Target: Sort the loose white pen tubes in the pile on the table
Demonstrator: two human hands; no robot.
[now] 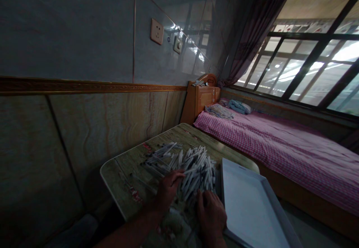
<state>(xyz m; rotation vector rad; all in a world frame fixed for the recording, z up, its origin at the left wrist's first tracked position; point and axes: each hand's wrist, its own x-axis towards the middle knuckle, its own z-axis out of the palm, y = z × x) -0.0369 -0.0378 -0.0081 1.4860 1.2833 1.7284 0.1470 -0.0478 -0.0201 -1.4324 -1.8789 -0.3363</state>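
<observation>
A loose heap of slim white and grey pens point(198, 162), some with dark ends, is spread over the table in front of me. My left hand point(169, 186) reaches in at the heap's near left side, thumb and fingertips pinched on the end of a white pen point(190, 170). At the near edge of the heap rests my right hand point(211, 210), its fingers curled down. Whatever lies under those fingers is hidden and dim. Several clear, dark-ended pens point(157, 154) lie at the heap's left side.
A shallow white tray point(246, 199) stands at the table's right, close beside my right hand. The green patterned table point(117, 173) has rounded corners and nearly meets the tiled wall point(112, 117). Beyond it is a bed point(269, 139) with a pink checked cover, below a window.
</observation>
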